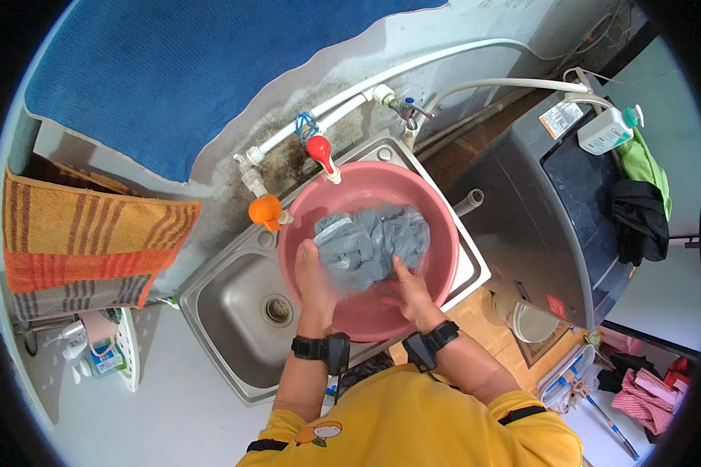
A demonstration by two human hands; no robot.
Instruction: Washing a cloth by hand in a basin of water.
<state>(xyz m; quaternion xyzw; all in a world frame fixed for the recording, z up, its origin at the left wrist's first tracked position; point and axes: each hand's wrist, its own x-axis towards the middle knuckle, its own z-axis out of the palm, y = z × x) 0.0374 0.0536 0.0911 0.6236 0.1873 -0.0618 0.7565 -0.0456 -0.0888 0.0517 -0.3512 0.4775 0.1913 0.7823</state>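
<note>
A wet grey cloth (374, 242) lies bunched in shallow water inside a pink plastic basin (444, 187). At its left edge my left hand (314, 277) grips the fabric, thumb up and fingers hidden beneath it. My right hand (412, 295) holds the lower right edge of the cloth, its thumb against the fabric and its other fingers blurred at the water. Both wrists wear black straps with small devices. The basin rests on the right part of a stainless steel sink (210, 344), beside the sink bowl.
Over the basin's rim reach a red-handled tap (319, 149) and an orange-handled tap (265, 211). A dark washing machine (526, 204) stands to the right, with a pump bottle (604, 133) on it. Striped towel (99, 239) and blue towel (210, 64) hang at left and above.
</note>
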